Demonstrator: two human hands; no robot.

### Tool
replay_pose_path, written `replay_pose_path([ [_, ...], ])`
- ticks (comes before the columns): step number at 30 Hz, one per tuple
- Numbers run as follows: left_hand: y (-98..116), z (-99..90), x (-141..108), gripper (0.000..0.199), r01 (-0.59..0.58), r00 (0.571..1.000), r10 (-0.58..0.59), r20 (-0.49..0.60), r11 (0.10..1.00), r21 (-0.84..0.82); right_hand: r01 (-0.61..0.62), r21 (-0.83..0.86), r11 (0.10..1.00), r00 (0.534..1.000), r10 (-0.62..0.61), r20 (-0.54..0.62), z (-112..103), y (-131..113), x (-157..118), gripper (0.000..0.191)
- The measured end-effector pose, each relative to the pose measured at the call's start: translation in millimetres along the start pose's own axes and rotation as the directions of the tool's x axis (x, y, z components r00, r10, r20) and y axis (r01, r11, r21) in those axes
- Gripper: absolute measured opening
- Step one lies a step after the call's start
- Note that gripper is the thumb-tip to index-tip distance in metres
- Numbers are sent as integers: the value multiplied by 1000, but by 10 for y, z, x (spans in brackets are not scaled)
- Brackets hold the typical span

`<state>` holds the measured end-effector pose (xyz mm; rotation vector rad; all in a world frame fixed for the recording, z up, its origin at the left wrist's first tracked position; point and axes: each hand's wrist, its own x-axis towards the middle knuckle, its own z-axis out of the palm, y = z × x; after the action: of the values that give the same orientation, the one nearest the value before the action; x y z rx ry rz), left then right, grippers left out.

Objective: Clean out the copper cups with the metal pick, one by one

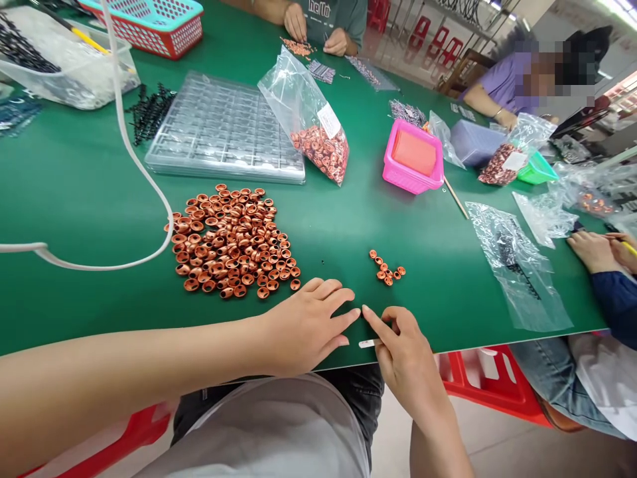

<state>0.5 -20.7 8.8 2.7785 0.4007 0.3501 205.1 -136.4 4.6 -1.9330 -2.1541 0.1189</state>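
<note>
Head: white stick (367, 344) mostly hidden

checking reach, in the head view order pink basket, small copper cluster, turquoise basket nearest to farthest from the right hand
1. small copper cluster: just beyond the right hand
2. pink basket: farther out, past the cluster
3. turquoise basket: far upper left

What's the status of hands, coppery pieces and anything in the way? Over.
Left hand open, palm down. Right hand holding white stick. Coppery pieces in large pile, small cluster apart. White cable looping at pile's left edge.
</note>
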Motion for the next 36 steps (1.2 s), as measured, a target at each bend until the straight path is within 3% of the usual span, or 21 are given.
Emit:
replay_pose_path([
  [5,-43,-14,14,33,-31,998,29,-58,999,-30,-15,34,999,998,17,-67,18,-2,-31,56],
  [11,-47,-129,0,29,0,994,-4,-108,999,-40,7,-12,1000,999,-7,-53,62,-79,-45,55],
  [15,245,-286,-236,28,-32,997,18,-81,984,-175,48,-13,999,998,-48,-33,74,-99,-45,56],
  [18,548,-324,-518,30,28,997,10,79,887,-460,25,-33,999,998,-27,-61,90,-80,-47,55],
  [20,684,-225,-679,30,159,977,-37,212,788,-595,23,-48,999,997,-27,-67,101,-71,-42,54],
  [23,723,149,-794,29,367,925,-137,353,558,-744,59,-47,997,997,-61,-48,102,-76,-16,56],
  [24,703,314,-793,24,446,895,-198,400,417,-792,67,-47,997,997,-69,-43,97,-80,-3,57],
  [25,674,485,-772,23,523,839,-279,467,177,-833,71,-50,996,997,-73,-39,92,-84,12,58],
  [26,643,651,-735,26,538,762,-336,554,-148,-830,73,-58,996,996,-75,-38,85,-90,28,58],
  [27,611,803,-684,33,518,740,-339,581,-263,-814,74,-69,995,996,-76,-35,78,-95,42,58],
  [29,561,1038,-554,46,468,726,-327,605,-409,-783,83,-92,992,996,-85,-22,66,-107,63,58],
  [31,532,1166,-415,53,404,742,-268,614,-553,-729,94,-116,989,996,-94,-2,59,-120,70,58],
  [36,555,1165,-154,54,290,833,-94,545,-765,-575,108,-177,978,994,-106,23,66,-136,46,59],
])
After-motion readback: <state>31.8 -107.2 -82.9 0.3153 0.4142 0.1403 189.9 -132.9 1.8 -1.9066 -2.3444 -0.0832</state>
